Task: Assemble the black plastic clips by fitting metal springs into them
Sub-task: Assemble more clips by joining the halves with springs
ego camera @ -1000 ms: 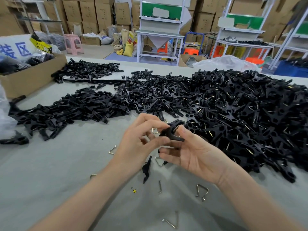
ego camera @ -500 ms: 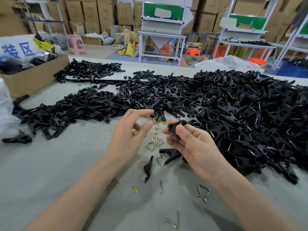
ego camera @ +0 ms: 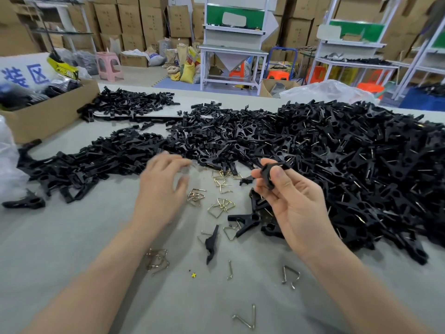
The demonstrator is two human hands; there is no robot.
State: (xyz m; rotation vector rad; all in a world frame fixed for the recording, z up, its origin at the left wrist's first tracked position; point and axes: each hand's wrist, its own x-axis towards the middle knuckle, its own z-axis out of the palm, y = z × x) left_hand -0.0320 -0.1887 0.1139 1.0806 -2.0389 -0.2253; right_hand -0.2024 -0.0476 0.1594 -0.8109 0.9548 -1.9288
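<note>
My right hand (ego camera: pixel 292 203) pinches a black plastic clip (ego camera: pixel 271 173) between thumb and fingers, held above the grey table. My left hand (ego camera: pixel 161 191) hovers to its left, blurred, fingers spread and curled with nothing seen in them, just left of a scatter of brass-coloured metal springs (ego camera: pixel 221 206). More springs (ego camera: pixel 157 259) lie near my left wrist, and another spring (ego camera: pixel 290 276) below my right wrist. A loose clip half (ego camera: pixel 212 243) lies between my arms. A big heap of black clips (ego camera: pixel 349 165) fills the right side.
A lower spread of black clip parts (ego camera: pixel 91 165) runs to the left. A cardboard box (ego camera: pixel 48 114) stands at the far left, a clear plastic bag (ego camera: pixel 7 169) at the left edge. White workbenches (ego camera: pixel 232 51) and stacked cartons stand behind the table (ego camera: pixel 72 237).
My hands have parted. The left hand let go of the clip and moved left and away toward the springs; the right hand kept the clip and rose slightly to the right.
</note>
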